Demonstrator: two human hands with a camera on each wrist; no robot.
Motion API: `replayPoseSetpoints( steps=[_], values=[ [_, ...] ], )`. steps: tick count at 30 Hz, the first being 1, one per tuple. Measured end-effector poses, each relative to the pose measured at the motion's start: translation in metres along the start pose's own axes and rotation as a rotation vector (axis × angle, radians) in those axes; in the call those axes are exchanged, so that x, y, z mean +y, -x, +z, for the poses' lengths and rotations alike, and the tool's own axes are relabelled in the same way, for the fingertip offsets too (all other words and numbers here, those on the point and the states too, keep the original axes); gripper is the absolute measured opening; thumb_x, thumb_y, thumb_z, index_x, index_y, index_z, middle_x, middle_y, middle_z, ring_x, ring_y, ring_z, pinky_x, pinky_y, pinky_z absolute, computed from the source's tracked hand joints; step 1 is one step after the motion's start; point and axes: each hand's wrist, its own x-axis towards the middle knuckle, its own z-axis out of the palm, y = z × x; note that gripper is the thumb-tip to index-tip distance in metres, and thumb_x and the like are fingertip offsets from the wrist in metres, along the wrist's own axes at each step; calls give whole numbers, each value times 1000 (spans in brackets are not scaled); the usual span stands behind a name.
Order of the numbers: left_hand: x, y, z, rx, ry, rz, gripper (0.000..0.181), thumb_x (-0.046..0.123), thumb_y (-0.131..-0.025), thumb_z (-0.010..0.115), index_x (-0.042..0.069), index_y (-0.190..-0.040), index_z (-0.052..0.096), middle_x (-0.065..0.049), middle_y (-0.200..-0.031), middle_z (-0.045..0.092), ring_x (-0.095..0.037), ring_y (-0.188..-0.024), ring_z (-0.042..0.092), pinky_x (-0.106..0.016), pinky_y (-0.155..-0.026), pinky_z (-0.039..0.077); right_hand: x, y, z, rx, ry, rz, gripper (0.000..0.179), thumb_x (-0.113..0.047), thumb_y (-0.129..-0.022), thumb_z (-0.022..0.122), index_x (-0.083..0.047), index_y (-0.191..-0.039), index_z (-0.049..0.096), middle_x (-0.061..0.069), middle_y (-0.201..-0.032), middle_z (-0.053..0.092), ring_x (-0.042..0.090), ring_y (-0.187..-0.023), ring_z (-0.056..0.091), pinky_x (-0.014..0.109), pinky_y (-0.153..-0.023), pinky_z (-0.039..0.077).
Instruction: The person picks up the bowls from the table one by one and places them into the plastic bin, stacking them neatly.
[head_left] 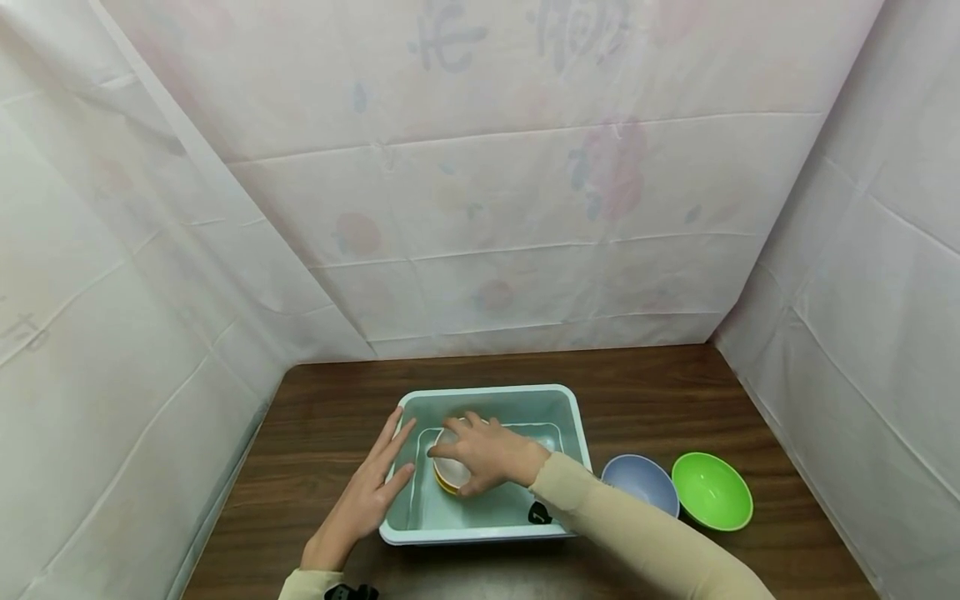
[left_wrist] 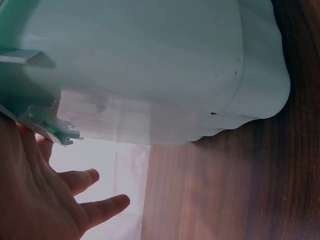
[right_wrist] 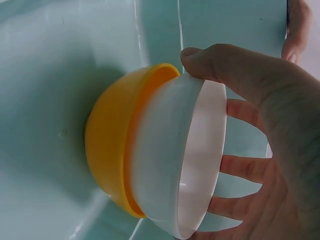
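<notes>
Inside a pale green plastic basin (head_left: 487,390), my right hand (head_left: 491,454) holds a white bowl (right_wrist: 160,160) by its rim, thumb on one side and fingers spread along the other. That bowl sits partly within a yellow bowl (right_wrist: 106,135), which rests on the basin floor. My left hand (head_left: 363,496) is at the basin's left side, its fingers spread and extended over the rim. In the left wrist view, the basin's outer wall (left_wrist: 150,65) fills the upper part, and some left fingertips are hidden behind the rim.
To the right of the basin, a blue bowl (head_left: 637,479) and a bright green bowl (head_left: 712,492) stand side by side on the dark wood table (head_left: 330,417). My right forearm crosses the basin's near right corner. White sheeting (head_left: 495,208) encloses the table at the back and sides.
</notes>
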Motion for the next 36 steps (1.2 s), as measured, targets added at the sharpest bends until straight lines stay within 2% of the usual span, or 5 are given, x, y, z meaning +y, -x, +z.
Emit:
replayPoseSetpoints(
  steps=[11, 18, 25, 36],
  values=[
    [0, 0, 0, 10, 1, 3, 61, 13, -105, 56, 13, -162, 35, -14, -173, 14, -44, -153, 27, -70, -110, 35, 0, -1, 1, 3, 27, -1, 70, -61, -86, 74, -46, -149, 49, 2, -154, 46, 30, -130, 53, 51, -87, 58],
    [0, 0, 1, 4, 3, -3, 63, 13, -105, 56, 21, -163, 32, -12, -174, 13, -43, -154, 26, -70, -111, 34, 0, 0, 0, -10, -5, 4, 70, -59, -85, 76, -45, -149, 51, 3, -154, 46, 30, -129, 53, 52, -87, 58],
    [0, -1, 0, 8, 0, 7, 60, 13, -105, 56, 13, -162, 35, -14, -173, 14, -45, -153, 27, -71, -110, 34, 0, -2, 2, -40, -58, 18, 69, -57, -86, 77, -45, -148, 51, 0, -153, 46, 29, -131, 52, 53, -91, 57],
    [-1, -1, 0, 2, 7, 2, 61, 15, -106, 56, 17, -163, 34, -12, -173, 14, -43, -153, 27, -70, -111, 34, -1, -3, 3, -67, -56, 29, 75, -59, -82, 81, -46, -149, 50, -1, -154, 45, 30, -134, 50, 54, -95, 55]
  ],
)
